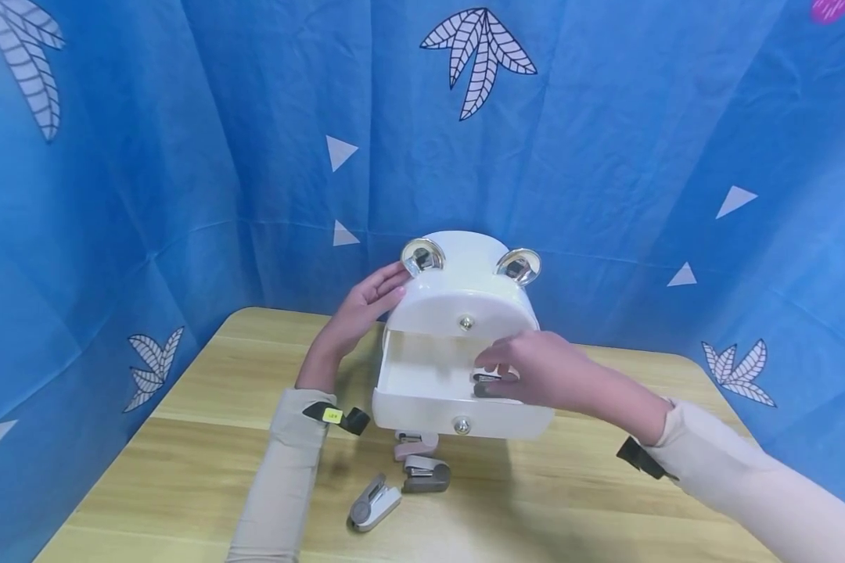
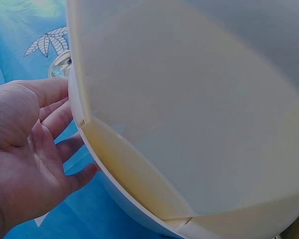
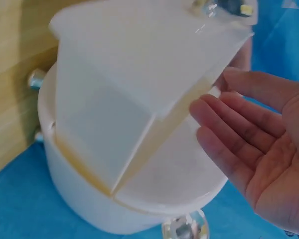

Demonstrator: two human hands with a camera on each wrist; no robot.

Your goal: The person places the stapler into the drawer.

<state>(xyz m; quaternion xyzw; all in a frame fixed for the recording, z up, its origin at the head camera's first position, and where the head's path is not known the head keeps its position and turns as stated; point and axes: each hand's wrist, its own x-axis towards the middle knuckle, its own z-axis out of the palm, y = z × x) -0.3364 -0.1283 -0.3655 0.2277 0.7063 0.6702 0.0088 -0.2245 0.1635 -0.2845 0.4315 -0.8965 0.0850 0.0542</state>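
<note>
A white desktop organizer stands on the table with its lower drawer pulled out. Along the organizer's left side lies my left hand, its fingers touching the outer wall. In the left wrist view those fingers look extended and loose against the white shell. My right hand is over the right part of the open drawer and pinches a small stapler with white and grey parts, partly covered by the fingers. In the right wrist view, only a small white bit shows at the fingertips.
In front of the drawer lie a pink mini stapler, a dark grey one and a white-and-grey one. Two round, shiny ear-like pieces stick up from the organizer. A blue curtain hangs behind the wooden table.
</note>
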